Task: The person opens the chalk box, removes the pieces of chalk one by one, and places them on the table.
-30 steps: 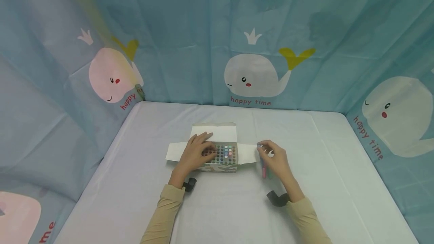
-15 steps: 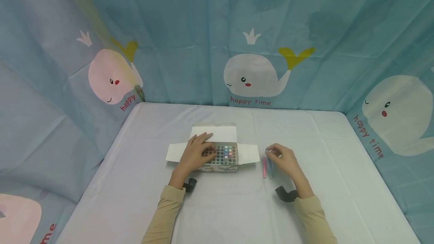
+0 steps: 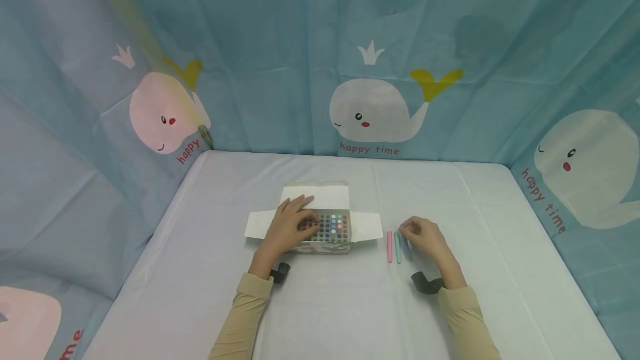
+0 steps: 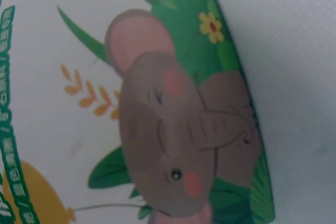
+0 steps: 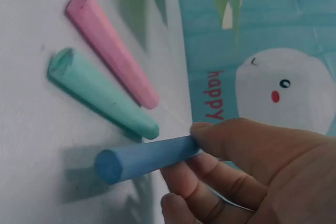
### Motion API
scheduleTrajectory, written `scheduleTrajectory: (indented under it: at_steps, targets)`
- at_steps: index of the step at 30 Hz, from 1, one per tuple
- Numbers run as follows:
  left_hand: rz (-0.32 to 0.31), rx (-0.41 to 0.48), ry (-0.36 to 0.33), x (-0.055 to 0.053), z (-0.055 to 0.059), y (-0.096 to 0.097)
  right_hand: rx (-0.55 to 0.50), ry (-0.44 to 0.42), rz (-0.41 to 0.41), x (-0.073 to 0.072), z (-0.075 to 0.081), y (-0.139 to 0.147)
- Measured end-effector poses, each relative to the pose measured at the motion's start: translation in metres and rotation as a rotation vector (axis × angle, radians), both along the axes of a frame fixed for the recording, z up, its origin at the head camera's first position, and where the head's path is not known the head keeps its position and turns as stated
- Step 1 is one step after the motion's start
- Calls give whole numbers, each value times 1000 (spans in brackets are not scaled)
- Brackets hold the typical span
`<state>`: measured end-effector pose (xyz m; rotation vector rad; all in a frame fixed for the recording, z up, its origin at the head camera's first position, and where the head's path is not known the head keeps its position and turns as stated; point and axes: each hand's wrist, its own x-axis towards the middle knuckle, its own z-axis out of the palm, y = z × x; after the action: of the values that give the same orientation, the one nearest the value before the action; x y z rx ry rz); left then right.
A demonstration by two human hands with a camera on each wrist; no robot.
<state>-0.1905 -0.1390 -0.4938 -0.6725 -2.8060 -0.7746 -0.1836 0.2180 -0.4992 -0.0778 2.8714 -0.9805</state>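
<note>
A stick of blue chalk (image 5: 147, 158) is pinched at one end between thumb and fingers of my right hand (image 3: 426, 236), low over the white cloth. Beside it lie a green chalk (image 5: 100, 93) and a pink chalk (image 5: 113, 51), roughly parallel. My left hand (image 3: 289, 228) rests on the left part of an opened cardboard chalk box (image 3: 325, 248), its thumb and index finger curved over the holes. Several coloured chalk ends (image 3: 336, 223) show in the box's right part. In the left wrist view only the box's printed elephant side (image 4: 173, 124) shows, not the hand.
The box's white flaps (image 3: 366, 226) spread left, right and back. A white cloth (image 3: 340, 304) covers the table, with a blue whale-print curtain (image 3: 280, 110) behind and at both sides. A black wrist device (image 3: 425, 283) sits at the right wrist.
My right hand has moved right and toward me, away from the box's right flap, lowering the blue chalk beside the green one. The left hand stays in place on the box.
</note>
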Motion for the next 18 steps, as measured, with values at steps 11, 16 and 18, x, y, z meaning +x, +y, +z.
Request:
scheduleTrajectory:
  at_steps: [11, 16, 18]
  targets:
    - [3, -6, 4, 0, -2, 0, 24, -68, 0, 2, -4, 1]
    - [6, -3, 8, 0, -1, 1, 31, -67, -8, 1, -5, 1]
    - [4, 7, 14, 0, -1, 1, 32, -66, -4, 1, -6, 1]
